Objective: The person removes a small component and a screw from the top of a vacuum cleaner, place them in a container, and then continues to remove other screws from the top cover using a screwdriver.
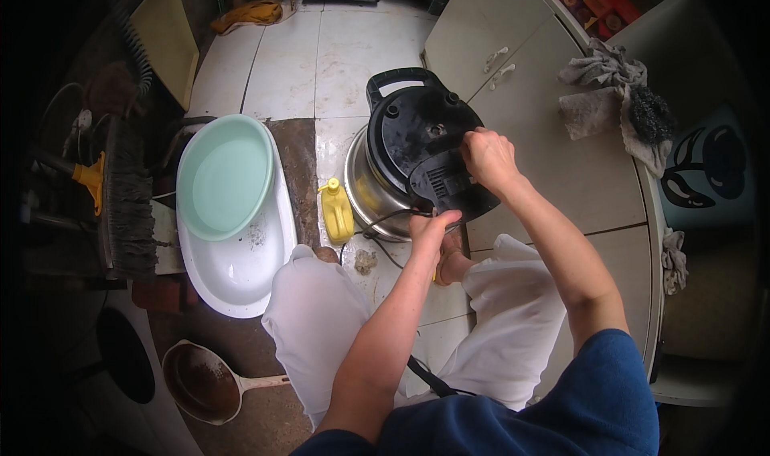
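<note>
A round steel cooker [367, 185] with a black lid and handle [421, 135] stands on the tiled floor in front of me. My right hand [487, 158] grips the right edge of the black lid. Lower down, my left hand [431, 230] presses on the lid's near rim, where a black cord [377, 223] runs out. A small yellow bottle [337, 211] stands just left of the cooker. My knees in white trousers [321, 328] are below.
A mint-green basin [224, 175] rests in a white tub [241, 271] at left, beside a broom [124, 199]. A brown pan [200, 380] lies at lower left. White cabinet doors [497, 55] and rags [609, 95] are at right.
</note>
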Demonstrator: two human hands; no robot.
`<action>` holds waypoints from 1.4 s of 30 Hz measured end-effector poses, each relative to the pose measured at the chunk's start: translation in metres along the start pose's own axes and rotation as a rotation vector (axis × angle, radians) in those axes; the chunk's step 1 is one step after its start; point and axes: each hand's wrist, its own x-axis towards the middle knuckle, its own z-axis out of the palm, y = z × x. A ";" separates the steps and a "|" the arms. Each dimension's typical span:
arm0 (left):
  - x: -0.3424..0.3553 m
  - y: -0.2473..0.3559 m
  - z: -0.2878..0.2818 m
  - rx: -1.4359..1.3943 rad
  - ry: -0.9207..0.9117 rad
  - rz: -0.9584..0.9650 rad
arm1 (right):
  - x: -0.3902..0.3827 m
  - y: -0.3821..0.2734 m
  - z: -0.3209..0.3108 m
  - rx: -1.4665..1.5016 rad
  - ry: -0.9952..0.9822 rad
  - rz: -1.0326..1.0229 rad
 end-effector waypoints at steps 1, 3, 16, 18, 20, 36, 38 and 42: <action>-0.002 0.003 0.002 -0.004 0.006 -0.020 | 0.000 0.002 0.001 0.003 0.025 -0.025; -0.006 0.010 0.005 -0.012 0.019 -0.061 | 0.001 0.008 0.007 0.010 0.075 -0.073; 0.001 -0.001 -0.001 0.001 -0.002 0.003 | 0.002 -0.009 -0.015 -0.116 -0.202 0.098; 0.005 -0.006 -0.003 -0.016 -0.012 0.028 | 0.003 -0.013 -0.018 -0.122 -0.173 0.122; 0.005 -0.007 0.001 -0.067 -0.030 0.053 | 0.003 -0.003 -0.011 -0.140 -0.131 0.083; -0.002 0.003 0.003 -0.047 -0.025 0.014 | 0.006 -0.002 -0.009 -0.141 -0.222 0.087; 0.001 0.000 0.001 -0.083 -0.031 0.004 | 0.006 -0.003 -0.008 -0.141 -0.175 0.056; -0.003 0.007 0.006 -0.069 -0.022 -0.063 | 0.003 0.003 -0.005 -0.159 -0.095 0.010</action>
